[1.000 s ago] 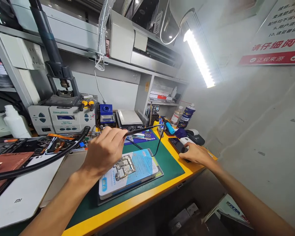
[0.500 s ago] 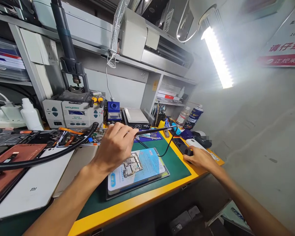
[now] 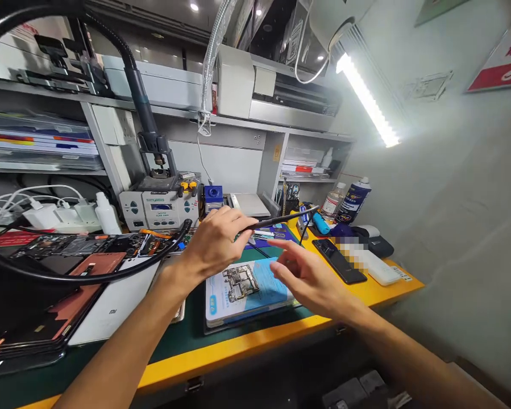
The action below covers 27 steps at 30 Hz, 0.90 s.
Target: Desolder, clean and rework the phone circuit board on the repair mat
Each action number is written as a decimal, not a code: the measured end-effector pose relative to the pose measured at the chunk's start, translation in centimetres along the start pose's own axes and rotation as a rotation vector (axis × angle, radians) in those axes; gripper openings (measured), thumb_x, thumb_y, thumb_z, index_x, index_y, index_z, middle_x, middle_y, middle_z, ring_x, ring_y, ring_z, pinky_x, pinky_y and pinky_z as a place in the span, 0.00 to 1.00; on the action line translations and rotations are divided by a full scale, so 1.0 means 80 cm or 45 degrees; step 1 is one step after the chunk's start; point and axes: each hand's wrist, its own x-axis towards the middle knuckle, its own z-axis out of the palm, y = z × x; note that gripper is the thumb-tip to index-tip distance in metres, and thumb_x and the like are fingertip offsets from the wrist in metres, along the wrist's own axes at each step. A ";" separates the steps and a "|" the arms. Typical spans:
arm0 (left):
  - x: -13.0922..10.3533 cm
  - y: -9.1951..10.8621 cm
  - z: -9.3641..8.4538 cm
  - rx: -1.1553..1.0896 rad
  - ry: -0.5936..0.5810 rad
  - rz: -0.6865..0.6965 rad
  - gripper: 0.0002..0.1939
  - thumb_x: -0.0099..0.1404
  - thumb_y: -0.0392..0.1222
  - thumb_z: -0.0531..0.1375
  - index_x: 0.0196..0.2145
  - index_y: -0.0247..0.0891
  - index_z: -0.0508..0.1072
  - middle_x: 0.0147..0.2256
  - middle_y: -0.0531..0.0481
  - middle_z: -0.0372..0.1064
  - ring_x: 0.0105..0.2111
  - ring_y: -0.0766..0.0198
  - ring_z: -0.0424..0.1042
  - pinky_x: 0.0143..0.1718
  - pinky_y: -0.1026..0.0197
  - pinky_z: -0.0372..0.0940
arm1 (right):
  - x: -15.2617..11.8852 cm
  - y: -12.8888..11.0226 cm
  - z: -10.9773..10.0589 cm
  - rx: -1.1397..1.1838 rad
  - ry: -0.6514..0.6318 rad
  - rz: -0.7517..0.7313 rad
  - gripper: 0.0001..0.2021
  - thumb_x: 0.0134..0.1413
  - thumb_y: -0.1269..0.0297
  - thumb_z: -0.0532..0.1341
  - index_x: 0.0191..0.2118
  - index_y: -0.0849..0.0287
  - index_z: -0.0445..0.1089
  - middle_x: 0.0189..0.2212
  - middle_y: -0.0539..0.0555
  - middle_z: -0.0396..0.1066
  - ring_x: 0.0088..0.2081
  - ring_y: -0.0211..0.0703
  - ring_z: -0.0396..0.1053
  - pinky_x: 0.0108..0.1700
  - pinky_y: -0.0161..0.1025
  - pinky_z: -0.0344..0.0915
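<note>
While the left hand [image 3: 216,238] pinches a slender black rod [image 3: 281,219] between thumb and fingers, the right hand [image 3: 312,278] is spread, its thumb and fingertips apart and nothing between them. The rod reaches from the left hand toward the far right, roughly level, above the far part of a green mat [image 3: 190,343]; at its far end a thin black cord [image 3: 303,232] bends downward.

Both hands are over or near a blue-and-white pack [image 3: 266,298], which lies flat on the mat and bears a picture of a circuit board. The right hand covers the pack's right end in this view; whether it touches the pack cannot be told.

To the right of that hand, a black phone [image 3: 340,262] lies on the yellow tabletop [image 3: 310,245], with a white device [image 3: 383,268] beside it, partly blurred. Farther off stand a clear bottle [image 3: 332,200] and a dark blue spray can [image 3: 354,203]. On the left, a thick black hose [image 3: 88,280] curves above a white tablet [image 3: 114,309], and a grey station [image 3: 163,211] with a small display stands beyond.
</note>
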 end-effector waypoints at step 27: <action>-0.089 0.019 -0.039 -0.045 -0.485 -0.181 0.29 0.66 0.60 0.76 0.54 0.39 0.79 0.50 0.41 0.83 0.45 0.50 0.83 0.46 0.50 0.78 | 0.116 0.060 0.019 0.869 0.008 0.510 0.16 0.58 0.57 0.75 0.28 0.58 0.72 0.20 0.48 0.70 0.16 0.32 0.63 0.14 0.28 0.52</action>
